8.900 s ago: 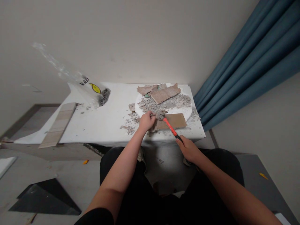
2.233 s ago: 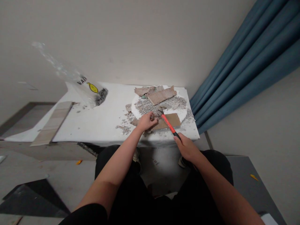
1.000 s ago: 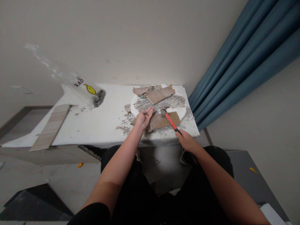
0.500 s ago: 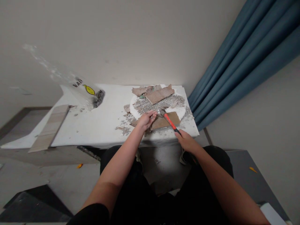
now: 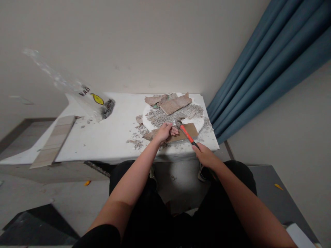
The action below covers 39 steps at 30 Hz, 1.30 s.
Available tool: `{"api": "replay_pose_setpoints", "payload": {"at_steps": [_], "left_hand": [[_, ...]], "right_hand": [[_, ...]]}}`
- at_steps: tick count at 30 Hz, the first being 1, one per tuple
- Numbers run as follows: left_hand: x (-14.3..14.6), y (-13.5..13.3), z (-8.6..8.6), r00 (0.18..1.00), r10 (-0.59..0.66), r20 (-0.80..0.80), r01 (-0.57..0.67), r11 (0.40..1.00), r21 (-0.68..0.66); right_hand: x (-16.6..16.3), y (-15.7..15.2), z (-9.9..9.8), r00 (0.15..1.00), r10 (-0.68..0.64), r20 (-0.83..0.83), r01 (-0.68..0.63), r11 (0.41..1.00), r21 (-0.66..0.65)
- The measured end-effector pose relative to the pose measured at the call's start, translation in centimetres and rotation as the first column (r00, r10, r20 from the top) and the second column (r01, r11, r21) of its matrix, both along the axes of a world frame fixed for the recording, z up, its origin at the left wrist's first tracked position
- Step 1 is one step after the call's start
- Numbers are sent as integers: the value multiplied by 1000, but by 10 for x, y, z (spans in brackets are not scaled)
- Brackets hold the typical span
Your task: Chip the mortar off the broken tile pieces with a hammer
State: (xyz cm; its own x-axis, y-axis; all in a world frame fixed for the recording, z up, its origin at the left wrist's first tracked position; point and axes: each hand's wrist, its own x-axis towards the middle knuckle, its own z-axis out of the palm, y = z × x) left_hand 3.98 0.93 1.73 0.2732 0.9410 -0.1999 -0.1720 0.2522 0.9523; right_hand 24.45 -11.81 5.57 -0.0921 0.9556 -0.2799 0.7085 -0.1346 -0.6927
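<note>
In the head view my right hand (image 5: 205,155) is wrapped round the black grip of a hammer (image 5: 187,133) with an orange-red handle. Its metal head points away from me, over the far edge of a flat brown board piece (image 5: 191,130). Left of the hammer head, my left hand (image 5: 165,132) is over the board's left part, fingers loosely curled and apart, with nothing I can make out in them. Beyond both hands, small grey gravel-like bits (image 5: 157,117) cover a round white plate (image 5: 200,122). Another broken board piece (image 5: 177,103) rests across them.
On the white-covered table (image 5: 103,144), a clear plastic bag (image 5: 97,103) with dark contents stands at left, near a wooden plank (image 5: 55,141) overhanging the front edge. Crumbs (image 5: 136,142) lie left of the plate. A blue curtain (image 5: 248,75) hangs at right.
My left hand has shifted slightly right, and its fingers have spread from a closer pinch. The hammer and my right hand stay almost in place.
</note>
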Motion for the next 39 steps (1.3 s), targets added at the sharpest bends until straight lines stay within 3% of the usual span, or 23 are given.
{"api": "replay_pose_setpoints", "payload": {"at_steps": [7,9,16,21,25,31,39], "left_hand": [[-13,11,4,931,260,-257,-218,959,182],[-18,15,7,901,291,-321,-221,946,236],[-18,13,5,831,190,-523,67,899,433],[-20,10,-1,713,189,-675,228,848,479],[-25,9,3,697,160,-699,255,855,451],[-22,6,1,715,231,-660,202,835,511],[-22,6,-2,586,267,-765,251,839,484]], "right_hand": [[2,0,-2,1000,6,5,-6,1000,-2],[2,0,-1,1000,5,7,-5,1000,-4],[0,0,3,1000,6,14,-6,1000,-12],[1,0,3,1000,6,28,-6,1000,1],[1,1,1,999,22,36,-23,1000,21],[1,0,1,999,24,49,-25,1000,17],[2,0,1,998,24,60,-26,999,27]]}}
